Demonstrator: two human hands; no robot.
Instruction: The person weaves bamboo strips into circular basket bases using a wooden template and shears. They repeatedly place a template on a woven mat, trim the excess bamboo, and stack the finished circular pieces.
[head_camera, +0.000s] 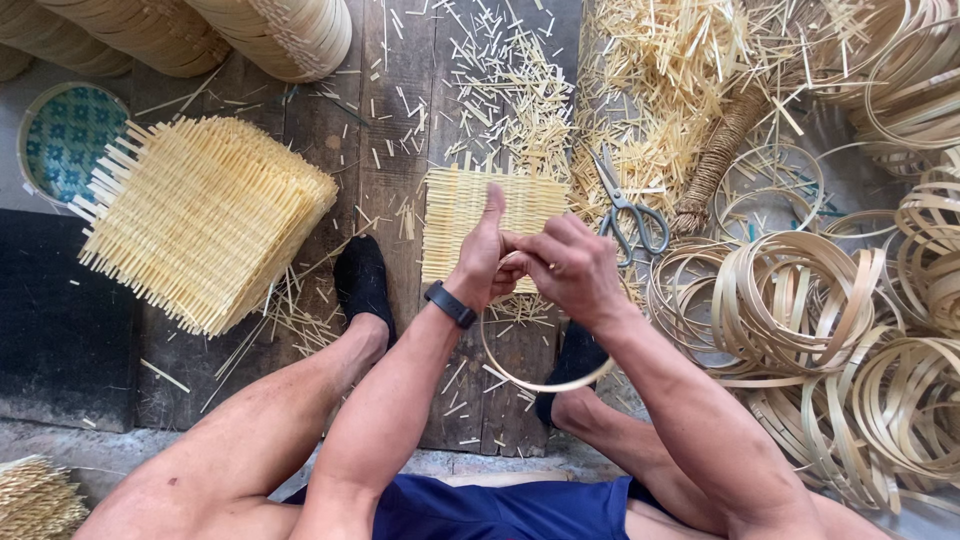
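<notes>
My left hand (482, 252) and my right hand (568, 265) meet above the floor, both gripping the top of a thin bamboo hoop (545, 383) that hangs down between my knees. The left thumb points up and a black band sits on that wrist. Behind the hands lies a square woven bamboo mat (455, 215) on the wooden floor. The hoop's upper part is hidden by my fingers.
Steel scissors (630, 210) lie right of the mat. A stack of woven mats (200, 215) sits at left, several bamboo hoops (810, 300) at right, finished baskets (270, 35) at the top, a teal-lined basket (60, 135) at far left. Bamboo offcuts litter the boards.
</notes>
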